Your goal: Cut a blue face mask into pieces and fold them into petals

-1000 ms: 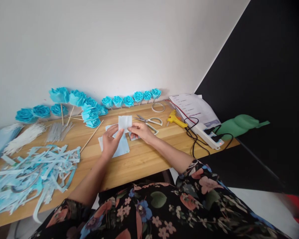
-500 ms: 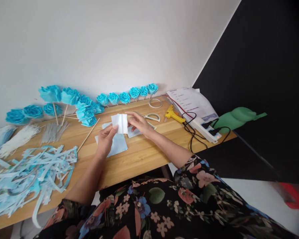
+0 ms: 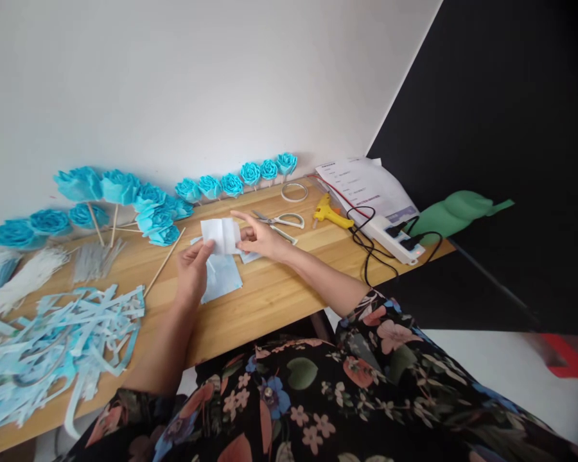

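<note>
A small white folded sheet (image 3: pixel 221 235) is held up above the wooden table. My left hand (image 3: pixel 193 266) pinches its lower left corner between thumb and fingers. At its right edge, my right hand (image 3: pixel 260 237) grips it with the thumb, the index finger stretched out above. Below lies a pale blue sheet (image 3: pixel 223 280) on the table, partly hidden by the hands and the held sheet. Silver scissors (image 3: pixel 289 220) with pale handles rest just beyond my right hand.
Blue flowers (image 3: pixel 232 185) line the wall. Cut strips (image 3: pixel 81 333), white stamens (image 3: pixel 29 276) and a stick (image 3: pixel 166 260) lie left. Right are a tape roll (image 3: pixel 294 191), yellow glue gun (image 3: pixel 332 213), papers (image 3: pixel 366 186), power strip (image 3: pixel 395 240) and cables.
The view has shifted a little. The held sheet looks wider, with its right part now between my right thumb and fingers. More of the scissors shows.
</note>
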A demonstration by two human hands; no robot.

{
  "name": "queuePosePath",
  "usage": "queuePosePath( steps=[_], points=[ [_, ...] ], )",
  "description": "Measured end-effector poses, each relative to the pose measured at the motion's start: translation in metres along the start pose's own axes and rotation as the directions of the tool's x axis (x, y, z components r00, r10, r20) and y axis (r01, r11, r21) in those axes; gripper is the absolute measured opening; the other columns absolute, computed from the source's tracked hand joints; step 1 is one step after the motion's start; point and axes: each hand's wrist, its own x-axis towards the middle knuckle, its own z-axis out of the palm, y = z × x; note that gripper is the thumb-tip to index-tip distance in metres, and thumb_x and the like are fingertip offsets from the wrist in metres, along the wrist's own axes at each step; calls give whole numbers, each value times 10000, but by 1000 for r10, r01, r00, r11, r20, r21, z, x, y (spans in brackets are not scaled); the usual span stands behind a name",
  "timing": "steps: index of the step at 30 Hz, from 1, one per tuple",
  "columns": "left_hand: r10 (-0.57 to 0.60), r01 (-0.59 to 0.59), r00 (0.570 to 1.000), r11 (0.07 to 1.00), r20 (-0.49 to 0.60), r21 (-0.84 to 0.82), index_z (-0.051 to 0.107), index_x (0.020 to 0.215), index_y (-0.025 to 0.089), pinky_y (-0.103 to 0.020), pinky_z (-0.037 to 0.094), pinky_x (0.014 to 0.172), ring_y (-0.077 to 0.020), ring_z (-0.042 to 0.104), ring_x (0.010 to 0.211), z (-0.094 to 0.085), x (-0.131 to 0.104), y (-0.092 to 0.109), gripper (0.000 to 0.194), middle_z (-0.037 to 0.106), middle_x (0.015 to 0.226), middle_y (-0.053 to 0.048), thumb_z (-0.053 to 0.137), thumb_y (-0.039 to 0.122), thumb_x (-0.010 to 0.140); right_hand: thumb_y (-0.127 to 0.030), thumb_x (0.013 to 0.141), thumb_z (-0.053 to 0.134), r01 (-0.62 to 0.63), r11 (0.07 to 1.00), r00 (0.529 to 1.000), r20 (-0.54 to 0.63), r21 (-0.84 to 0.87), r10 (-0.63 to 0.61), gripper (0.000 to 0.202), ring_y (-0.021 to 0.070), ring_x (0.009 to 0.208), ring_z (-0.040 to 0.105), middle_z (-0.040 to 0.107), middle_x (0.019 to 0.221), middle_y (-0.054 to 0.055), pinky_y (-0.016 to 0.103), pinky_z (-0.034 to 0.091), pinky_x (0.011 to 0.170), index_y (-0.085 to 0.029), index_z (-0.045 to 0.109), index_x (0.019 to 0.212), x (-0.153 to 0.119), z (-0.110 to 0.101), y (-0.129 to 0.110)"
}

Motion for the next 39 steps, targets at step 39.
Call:
queuePosePath(
  steps=[39],
  points=[
    [-86, 86, 996, 996, 31, -14, 702, 646, 191, -256, 402, 532, -142, 525, 553, 8, 5, 8, 313, 643, 607, -10, 794, 490, 652, -379, 744, 770, 126, 985, 989, -62, -116, -133, 589, 153, 967, 615, 672, 1092, 31, 253, 504, 814, -223, 638, 1296, 2, -3, 3]
  ],
)
